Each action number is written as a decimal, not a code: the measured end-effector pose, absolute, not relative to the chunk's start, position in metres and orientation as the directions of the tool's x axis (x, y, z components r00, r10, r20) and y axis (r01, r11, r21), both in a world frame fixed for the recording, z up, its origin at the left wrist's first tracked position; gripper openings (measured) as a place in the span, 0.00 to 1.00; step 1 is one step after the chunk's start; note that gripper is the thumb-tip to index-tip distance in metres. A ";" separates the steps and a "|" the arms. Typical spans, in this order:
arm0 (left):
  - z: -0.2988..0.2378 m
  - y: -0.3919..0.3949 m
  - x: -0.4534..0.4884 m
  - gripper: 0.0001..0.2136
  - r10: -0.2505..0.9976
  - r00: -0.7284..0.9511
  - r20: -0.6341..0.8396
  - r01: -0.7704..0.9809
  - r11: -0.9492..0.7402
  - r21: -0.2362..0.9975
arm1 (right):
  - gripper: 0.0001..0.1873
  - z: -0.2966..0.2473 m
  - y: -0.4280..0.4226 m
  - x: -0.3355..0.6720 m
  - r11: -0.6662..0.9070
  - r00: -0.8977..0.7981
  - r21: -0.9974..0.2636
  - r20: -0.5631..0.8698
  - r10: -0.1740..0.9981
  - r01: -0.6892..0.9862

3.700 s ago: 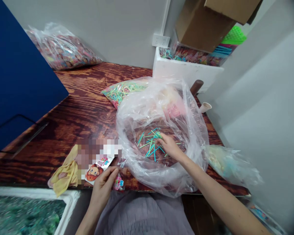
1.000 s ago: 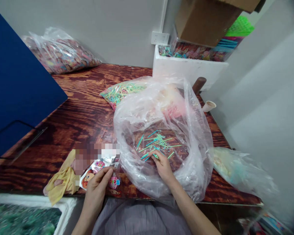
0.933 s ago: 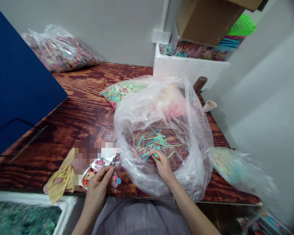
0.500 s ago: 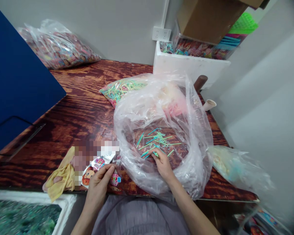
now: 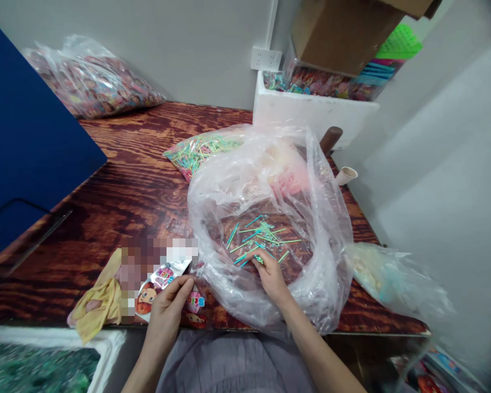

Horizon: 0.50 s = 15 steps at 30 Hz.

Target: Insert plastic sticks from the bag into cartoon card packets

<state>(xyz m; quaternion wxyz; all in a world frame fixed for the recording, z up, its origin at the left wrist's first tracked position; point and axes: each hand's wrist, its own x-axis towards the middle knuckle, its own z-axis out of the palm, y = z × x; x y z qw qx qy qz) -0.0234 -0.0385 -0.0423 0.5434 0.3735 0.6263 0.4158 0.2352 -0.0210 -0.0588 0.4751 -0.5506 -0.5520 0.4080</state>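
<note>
My left hand (image 5: 169, 308) is at the table's front edge, thumb and fingers pinched on a clear printed packet (image 5: 195, 301) that hangs to its right. My right hand (image 5: 272, 277) reaches inside a large clear plastic bag (image 5: 225, 295) with a wide-open mouth. Its fingertips are closed around small green pieces, partly hidden by the fingers. Thin green and blue sticks (image 5: 249, 236) lie scattered on the bag's bottom just beyond them, with tiny bits among them. A printed packet with a cartoon figure (image 5: 147, 296) lies beside my left hand.
A yellow cloth (image 5: 96, 311) hangs over the front edge at left. Behind the big bag lies a bag of coloured sticks (image 5: 207, 150). A white foam box (image 5: 311, 112) stands at the back right, a filled plastic bag (image 5: 98, 87) at the back left. A blue panel (image 5: 28, 142) borders the left side.
The whole view has shifted slightly. Both hands keep nearly the same place and grip, the left on the packet, the right among the sticks.
</note>
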 end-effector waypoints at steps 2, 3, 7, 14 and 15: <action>-0.038 -0.036 -0.022 0.20 0.937 -0.132 -0.324 0.061 0.334 0.941 | 0.09 -0.060 -0.021 0.236 0.034 0.068 -0.980 0.049 0.996 0.195; -0.035 -0.035 -0.020 0.20 0.947 -0.127 -0.295 0.087 0.307 0.948 | 0.09 -0.060 -0.020 0.236 0.010 0.081 -0.987 0.024 0.996 0.163; -0.012 -0.028 -0.006 0.14 0.995 0.009 -0.104 0.210 0.100 0.973 | 0.10 -0.048 -0.015 0.242 -0.104 0.229 -0.978 -0.145 0.962 -0.184; 0.004 -0.026 0.020 0.13 0.977 0.215 -0.001 0.226 -0.049 0.973 | 0.11 0.027 0.006 0.227 -0.111 0.056 -0.769 -0.187 0.981 -0.630; 0.004 -0.026 0.022 0.13 0.974 0.225 -0.003 0.222 -0.048 0.974 | 0.12 0.035 0.008 0.220 -0.111 0.044 -0.758 -0.182 0.982 -0.643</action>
